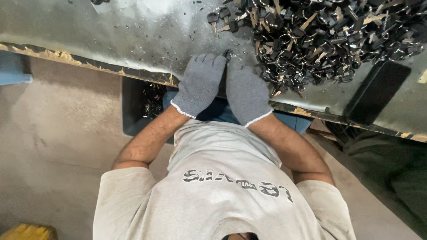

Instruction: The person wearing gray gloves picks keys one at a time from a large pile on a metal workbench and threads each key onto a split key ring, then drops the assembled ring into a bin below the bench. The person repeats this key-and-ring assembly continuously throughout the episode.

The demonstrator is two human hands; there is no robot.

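Note:
Both my hands wear grey knit gloves and meet at the near edge of a metal-covered table (111, 35). My left hand (199, 84) and my right hand (247, 91) press fingertip to fingertip, pinching a small key with a ring (229, 54) between them. Just right of the hands lies a big pile of black-headed keys and metal rings (329, 35). A few loose keys (220, 20) lie apart from the pile, beyond my fingers. Small dark chips are scattered on the metal around them.
A dark bin (138, 111) holding more keys sits under the table edge by my left forearm. A black rectangular tray (378, 91) rests on the table at the right. A blue object (13, 71) is at far left and a yellow one (29, 232) on the floor.

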